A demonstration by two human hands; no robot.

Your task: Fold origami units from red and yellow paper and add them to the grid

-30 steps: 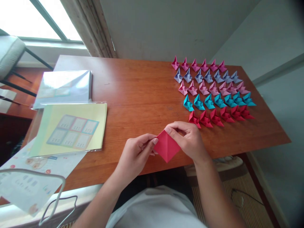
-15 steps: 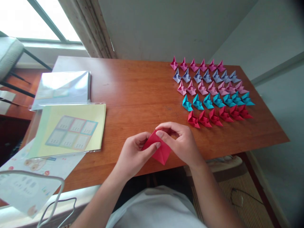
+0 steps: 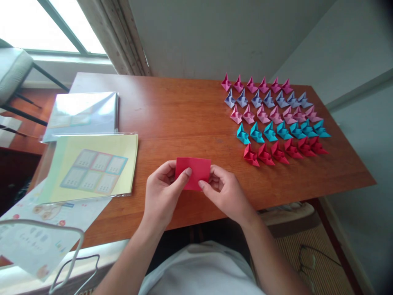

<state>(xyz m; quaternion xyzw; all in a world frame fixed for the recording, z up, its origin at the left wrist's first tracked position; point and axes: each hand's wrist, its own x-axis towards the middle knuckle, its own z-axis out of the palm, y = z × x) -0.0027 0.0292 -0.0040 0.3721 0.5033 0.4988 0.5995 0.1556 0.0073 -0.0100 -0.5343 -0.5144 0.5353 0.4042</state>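
Between my two hands is a sheet of red origami paper, held up over the front of the table with a flat, roughly rectangular face showing. My left hand pinches its left side, thumb across the front and fingers behind. At the lower right edge, my right hand grips the paper between thumb and curled fingers. Whether the paper is folded in layers behind cannot be seen. To the right, a row of red folded paper pieces stands on the table, nearest to my right hand.
Behind the red row stand rows of turquoise, light pink, lavender and magenta folded pieces on the wooden table. Plastic-wrapped paper packs lie at left, above a printed sheet. A white cable loops at lower left.
The red paper has turned from a point-down diamond to a level rectangle and shifted slightly left. Both hands have changed their grip along its sides.
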